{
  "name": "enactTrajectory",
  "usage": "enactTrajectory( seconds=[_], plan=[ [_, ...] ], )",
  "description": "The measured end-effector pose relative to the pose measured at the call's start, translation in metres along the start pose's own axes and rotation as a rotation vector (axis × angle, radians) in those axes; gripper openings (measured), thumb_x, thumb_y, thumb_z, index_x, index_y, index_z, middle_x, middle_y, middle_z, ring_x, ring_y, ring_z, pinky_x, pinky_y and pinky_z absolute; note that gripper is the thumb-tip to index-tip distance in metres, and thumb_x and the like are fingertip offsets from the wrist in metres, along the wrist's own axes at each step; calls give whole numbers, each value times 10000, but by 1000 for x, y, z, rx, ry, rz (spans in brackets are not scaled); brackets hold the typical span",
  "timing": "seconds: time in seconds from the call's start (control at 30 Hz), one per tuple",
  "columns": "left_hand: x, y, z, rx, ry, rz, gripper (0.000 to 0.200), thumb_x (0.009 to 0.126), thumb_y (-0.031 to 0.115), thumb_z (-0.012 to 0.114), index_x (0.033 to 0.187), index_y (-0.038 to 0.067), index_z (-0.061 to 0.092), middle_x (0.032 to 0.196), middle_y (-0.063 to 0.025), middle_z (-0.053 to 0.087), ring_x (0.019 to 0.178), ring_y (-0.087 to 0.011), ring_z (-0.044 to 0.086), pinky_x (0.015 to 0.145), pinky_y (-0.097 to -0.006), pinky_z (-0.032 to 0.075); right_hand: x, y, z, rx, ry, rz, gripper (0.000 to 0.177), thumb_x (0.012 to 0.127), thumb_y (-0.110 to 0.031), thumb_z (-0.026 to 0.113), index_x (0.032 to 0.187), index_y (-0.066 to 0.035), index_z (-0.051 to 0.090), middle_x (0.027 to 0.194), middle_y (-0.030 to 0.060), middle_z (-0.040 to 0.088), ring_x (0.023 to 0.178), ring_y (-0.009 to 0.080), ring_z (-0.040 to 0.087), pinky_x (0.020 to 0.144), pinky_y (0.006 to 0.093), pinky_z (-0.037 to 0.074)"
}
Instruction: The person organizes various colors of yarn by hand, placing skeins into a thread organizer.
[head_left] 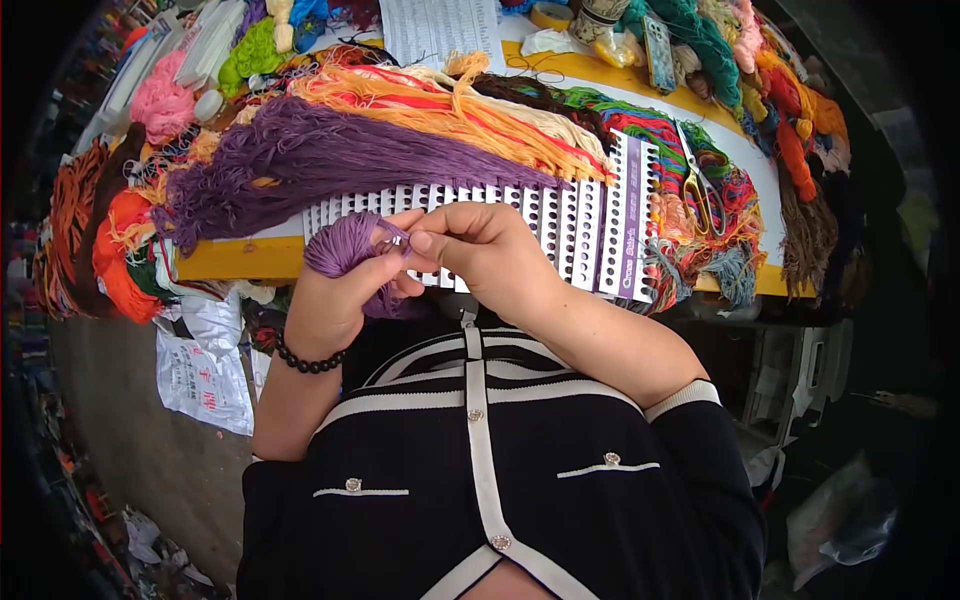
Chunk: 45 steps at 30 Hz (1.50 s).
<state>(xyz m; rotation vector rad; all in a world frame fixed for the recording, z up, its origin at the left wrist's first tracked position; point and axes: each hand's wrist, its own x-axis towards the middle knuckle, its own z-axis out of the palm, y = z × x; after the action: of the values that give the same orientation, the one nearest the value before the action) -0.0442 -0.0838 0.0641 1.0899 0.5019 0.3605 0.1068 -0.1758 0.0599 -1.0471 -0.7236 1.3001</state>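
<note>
A skein of light purple thread (343, 243) is in my left hand (370, 280), whose fingers wrap round it. My right hand (480, 245) meets the left at the skein's right side, its thumb and finger pinched together by the purple strands. Something small and shiny shows between the fingertips, too small to make out. Just beyond both hands lie white cards with rows of holes (540, 215). Dark purple threads (330, 150) fan out to the left from these cards, with orange threads (400, 95) behind them.
Scissors with yellow and black handles (697, 190) lie on coloured threads at the right. A phone (659, 55) stands at the back right near a tape roll (551, 15). Printed sheets (440, 35) lie at the back. A white plastic bag (205, 370) hangs at the lower left.
</note>
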Motion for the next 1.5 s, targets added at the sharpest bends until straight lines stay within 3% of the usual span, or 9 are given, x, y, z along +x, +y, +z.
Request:
enactTrajectory(
  seconds=[0.3, 0.53, 0.7, 0.8, 0.97, 1.07, 1.17, 1.3, 1.5],
  plan=[
    [2, -13, 12, 371, 311, 206, 267, 944, 211, 487, 1023, -4, 625, 749, -48, 631, 534, -63, 520, 506, -183, 414, 4, 1, 3, -55, 45, 28, 134, 886, -12, 531, 896, 63, 641, 976, 109, 651, 844, 115, 591, 774, 249, 476],
    [3, -13, 10, 178, 293, 207, 278, 950, 209, 465, 1035, -20, 597, 776, -70, 643, 590, -91, 563, 522, -185, 432, 7, 1, 3, 123, 102, 100, 124, 861, -72, 606, 920, 24, 656, 799, 51, 650, 738, 100, 580, 728, 241, 462],
    [2, -13, 9, 203, 250, 227, 218, 922, 113, 479, 1044, -27, 592, 815, -76, 656, 587, -86, 561, 547, -185, 452, 8, 4, 2, 119, 79, 112, 149, 870, -55, 571, 954, 49, 638, 962, 89, 650, 818, 103, 575, 777, 248, 461],
    [1, -13, 6, 118, 227, 165, 259, 889, 51, 454, 1094, -56, 570, 955, -94, 634, 795, -139, 626, 548, -204, 472, 8, 6, 3, 124, 75, 90, 148, 869, -58, 568, 959, 40, 632, 941, 80, 649, 832, 102, 572, 782, 242, 454],
    [5, -11, -3, 150, 179, 263, 306, 854, 37, 441, 1120, -65, 551, 891, -132, 649, 806, -173, 628, 730, -255, 486, 10, 10, -6, 201, -6, 45, 118, 872, -114, 580, 910, -20, 638, 878, 55, 640, 788, 134, 599, 794, 264, 453],
    [0, -6, -9, -68, 199, 147, 367, 844, 55, 419, 1176, -71, 510, 847, -153, 651, 798, -193, 627, 803, -283, 468, 16, 3, -14, 650, 142, 177, 190, 878, -178, 533, 900, -13, 625, 677, 20, 568, 685, 138, 589, 717, 261, 447],
    [1, -9, -6, -114, 23, 139, 427, 833, 62, 399, 1232, -77, 462, 830, -166, 653, 779, -199, 626, 804, -291, 468, 15, 1, -12, 378, 8, 128, 184, 851, -158, 565, 911, 2, 633, 619, 2, 538, 639, 105, 546, 650, 235, 416],
    [5, -11, 0, -26, 8, 135, 459, 819, -22, 414, 1273, -90, 413, 1153, -163, 561, 836, -193, 629, 804, -283, 475, 11, 7, 4, 85, 7, 140, 168, 798, -82, 631, 914, 39, 647, 621, 16, 557, 559, 70, 491, 554, 204, 383],
    [5, -16, 4, 83, 22, 197, 443, 824, -49, 419, 1266, -81, 432, 1166, -147, 559, 882, -142, 592, 783, -254, 478, 12, 8, 5, 104, 34, 164, 116, 803, -32, 617, 879, 52, 642, 656, 47, 589, 517, 82, 488, 515, 210, 397]
  ],
)
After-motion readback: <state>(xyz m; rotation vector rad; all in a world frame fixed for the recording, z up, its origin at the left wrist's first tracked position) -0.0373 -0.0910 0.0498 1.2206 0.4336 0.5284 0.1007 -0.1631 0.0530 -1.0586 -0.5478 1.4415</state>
